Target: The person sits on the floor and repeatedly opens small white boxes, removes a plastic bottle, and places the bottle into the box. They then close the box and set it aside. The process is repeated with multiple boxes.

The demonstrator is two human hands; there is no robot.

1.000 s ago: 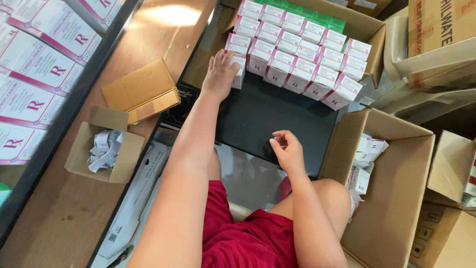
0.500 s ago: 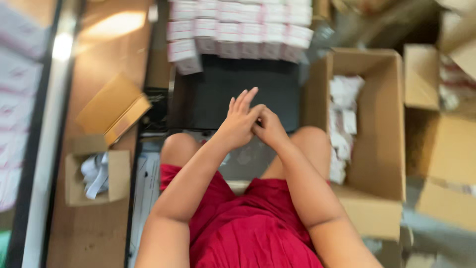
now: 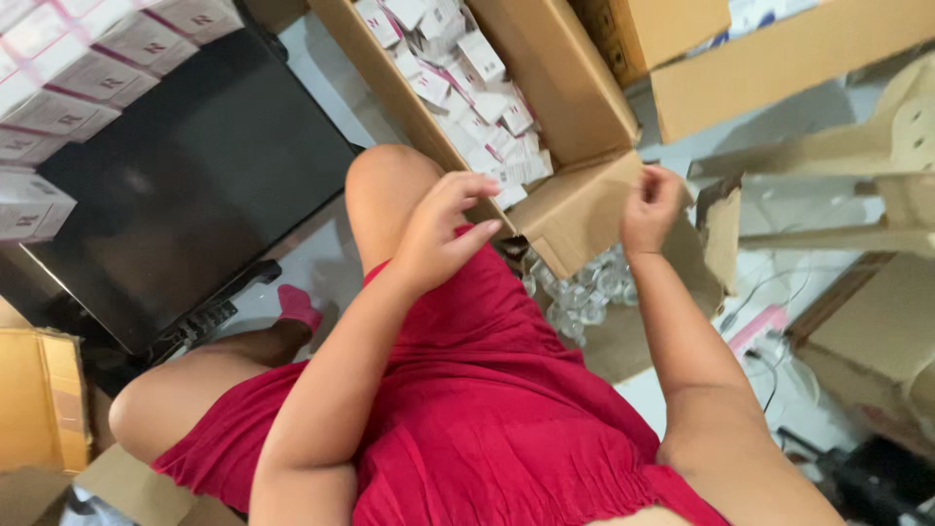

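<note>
I sit in a red dress with my knee [image 3: 385, 185] raised. My left hand [image 3: 443, 229] hovers over that knee, fingers apart and holding nothing. My right hand [image 3: 651, 203] is at the flap [image 3: 575, 214] of an open cardboard box [image 3: 575, 88] full of small white-and-pink cartons [image 3: 467, 88]. Its fingers are curled, and I cannot see whether they grip anything. Just below both hands, a lower box holds several small clear glass jars [image 3: 584, 292].
A black board [image 3: 195, 185] lies at the left with rows of white cartons [image 3: 58, 88] along its far edge. More cardboard boxes [image 3: 779, 49] and a beige plastic chair [image 3: 877, 156] crowd the right. Cables [image 3: 769, 365] lie on the floor.
My view swung right, away from the black board toward the open carton box. My left hand left the cartons and came back over my knee. My right hand moved to the box flap.
</note>
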